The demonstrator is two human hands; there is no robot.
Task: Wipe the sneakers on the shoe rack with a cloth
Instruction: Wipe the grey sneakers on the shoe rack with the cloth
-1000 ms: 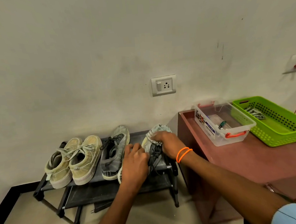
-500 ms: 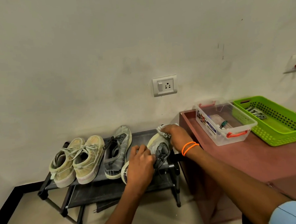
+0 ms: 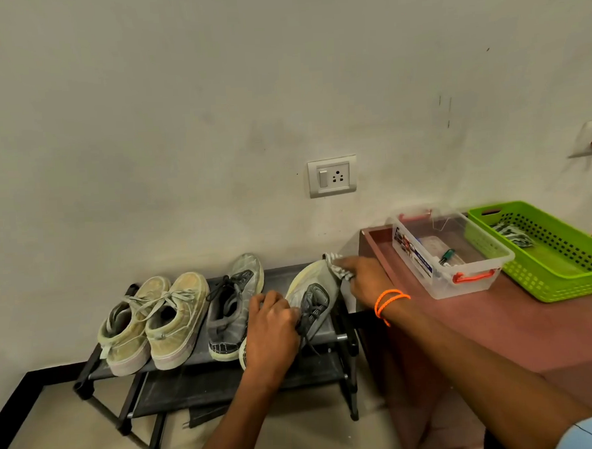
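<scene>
Grey sneaker (image 3: 312,302) is tilted at the shoe rack's (image 3: 205,357) right end, gripped by left hand (image 3: 271,332); cloth (image 3: 338,269) is pinched in right hand (image 3: 361,277) against its toe. Hard strokes risk it being knocked off the rack.

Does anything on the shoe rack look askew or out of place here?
Yes. The rightmost grey sneaker is tipped on its side, its heel past the shoe rack's front edge, because the left hand grips it while the right hand wipes with the cloth. The other three shoes stand upright.
</scene>
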